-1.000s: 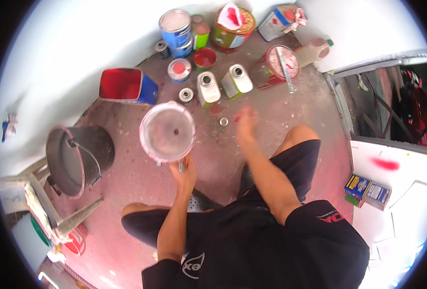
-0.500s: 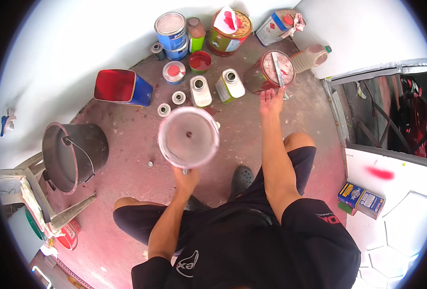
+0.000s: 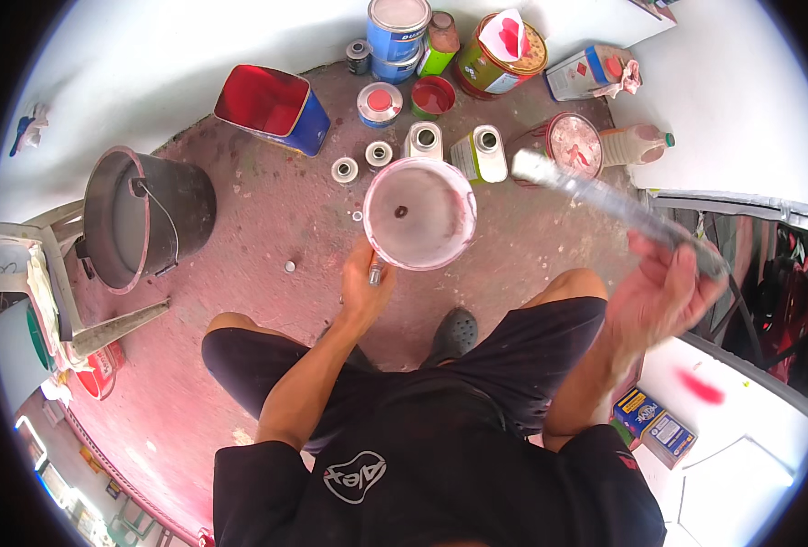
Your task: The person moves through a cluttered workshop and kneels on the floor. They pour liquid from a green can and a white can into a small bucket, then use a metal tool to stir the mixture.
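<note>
My left hand (image 3: 366, 284) is closed round what looks like a spray gun, mostly hidden under its open, round paint cup (image 3: 431, 214). The cup faces up, its walls are stained pinkish, and a dark hole shows in its floor. A bit of metal sticks out beside my fingers. At the right, my right hand (image 3: 664, 296) is closed on one end of a flat silver mixing stick (image 3: 600, 199), blurred by motion. The stick's far end is in front of a round paint can (image 3: 575, 146) with a pink-smeared top. Two white rectangular cans (image 3: 488, 159) stand just beyond the cup.
A blue square tin with a red inside (image 3: 272, 100) stands at the far left, and a black bucket (image 3: 194, 205) leans nearer. Blue tins (image 3: 395, 36), a large gold can (image 3: 495, 87) and a plastic bottle (image 3: 632, 146) line the walls. Small boxes (image 3: 655, 424) sit at lower right.
My right hand has picked the mixing stick up off the paint can and drawn it back to the right. The spray gun and its cup have shifted right in the picture as the view turned.
</note>
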Motion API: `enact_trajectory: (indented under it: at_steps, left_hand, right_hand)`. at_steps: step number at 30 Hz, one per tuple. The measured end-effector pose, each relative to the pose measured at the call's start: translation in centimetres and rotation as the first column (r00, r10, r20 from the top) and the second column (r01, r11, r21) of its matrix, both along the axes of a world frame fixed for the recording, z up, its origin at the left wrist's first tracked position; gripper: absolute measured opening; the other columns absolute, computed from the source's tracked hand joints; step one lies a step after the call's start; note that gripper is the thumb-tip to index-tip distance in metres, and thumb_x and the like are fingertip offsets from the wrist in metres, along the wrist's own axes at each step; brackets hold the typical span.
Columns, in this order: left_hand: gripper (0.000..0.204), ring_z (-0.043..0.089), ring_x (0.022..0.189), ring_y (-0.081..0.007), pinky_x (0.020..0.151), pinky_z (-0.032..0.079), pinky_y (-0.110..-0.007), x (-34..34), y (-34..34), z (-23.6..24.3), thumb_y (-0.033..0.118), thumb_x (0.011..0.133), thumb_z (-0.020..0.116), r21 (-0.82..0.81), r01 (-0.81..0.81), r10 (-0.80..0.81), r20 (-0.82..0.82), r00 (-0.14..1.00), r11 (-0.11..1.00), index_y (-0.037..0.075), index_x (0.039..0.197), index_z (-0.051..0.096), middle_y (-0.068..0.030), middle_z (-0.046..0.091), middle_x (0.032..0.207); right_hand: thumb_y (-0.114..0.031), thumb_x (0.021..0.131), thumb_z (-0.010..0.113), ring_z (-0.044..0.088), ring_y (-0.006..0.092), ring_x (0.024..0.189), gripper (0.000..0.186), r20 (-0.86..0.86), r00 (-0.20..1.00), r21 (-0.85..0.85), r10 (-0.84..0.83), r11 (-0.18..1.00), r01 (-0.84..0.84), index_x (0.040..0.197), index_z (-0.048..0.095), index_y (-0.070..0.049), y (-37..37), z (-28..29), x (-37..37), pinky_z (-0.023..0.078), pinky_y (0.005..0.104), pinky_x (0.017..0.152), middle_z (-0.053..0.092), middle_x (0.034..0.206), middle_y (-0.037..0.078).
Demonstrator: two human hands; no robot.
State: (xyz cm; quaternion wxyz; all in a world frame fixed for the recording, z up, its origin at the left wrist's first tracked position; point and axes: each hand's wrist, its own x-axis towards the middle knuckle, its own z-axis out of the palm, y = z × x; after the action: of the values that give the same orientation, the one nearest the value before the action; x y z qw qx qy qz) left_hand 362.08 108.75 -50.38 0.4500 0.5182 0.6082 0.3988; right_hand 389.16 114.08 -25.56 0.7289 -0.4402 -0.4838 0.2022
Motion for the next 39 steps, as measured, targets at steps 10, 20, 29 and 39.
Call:
enact_trajectory:
  at_steps: [10, 20, 29, 39]
  left_hand:
    - [0.047, 0.071, 0.101, -0.0418, 0.083, 0.057, -0.045, 1.4, 0.6, 1.7, -0.007, 0.087, 0.067, 0.182, 0.063, -0.046, -0.093, 0.995, 0.981, 0.002, 0.133, 0.062, -0.0230, 0.070, 0.114]
    - [0.055, 0.071, 0.105, -0.0432, 0.085, 0.058, -0.046, 0.0, 0.0, 1.7, -0.007, 0.084, 0.069, 0.117, 0.083, -0.074, -0.074, 0.994, 0.990, 0.003, 0.137, 0.059, -0.0228, 0.069, 0.117]
    - [0.063, 0.070, 0.107, -0.0434, 0.086, 0.059, -0.046, 0.1, 0.2, 1.6, -0.008, 0.080, 0.071, 0.134, 0.115, -0.107, -0.068, 0.992, 0.984, 0.002, 0.140, 0.057, -0.0232, 0.069, 0.120]
    - [0.062, 0.071, 0.105, -0.0426, 0.085, 0.059, -0.045, 0.0, 0.0, 1.7, -0.007, 0.081, 0.072, 0.122, 0.130, -0.122, -0.065, 0.990, 0.984, 0.002, 0.140, 0.057, -0.0222, 0.069, 0.119]
  right_hand:
    - [0.002, 0.080, 0.081, 0.066, 0.0264, 0.076, 0.032, 0.715, 0.587, -0.382, 0.380, 0.915, -0.128, 0.110, 0.071, -0.005, -0.7, -1.2, -8.1, 0.053, 0.0351, 0.068, 0.076, 0.097, 0.007]
    - [0.004, 0.083, 0.078, 0.066, 0.0267, 0.077, 0.029, 0.654, 0.585, -0.489, 0.479, 0.858, -0.157, 0.111, 0.071, -0.004, -1.9, 0.3, -8.8, 0.053, 0.0368, 0.069, 0.075, 0.101, 0.008]
    - [0.004, 0.086, 0.077, 0.067, 0.0264, 0.078, 0.026, 0.593, 0.647, -0.534, 0.479, 0.836, -0.129, 0.111, 0.071, -0.003, -2.2, 0.7, -8.4, 0.054, 0.0351, 0.069, 0.074, 0.099, 0.009]
    - [0.004, 0.089, 0.075, 0.066, 0.0242, 0.076, 0.024, 0.590, 0.708, -0.472, 0.388, 0.877, -0.087, 0.112, 0.072, -0.004, -1.5, 0.2, -8.6, 0.053, 0.0331, 0.066, 0.073, 0.096, 0.009]
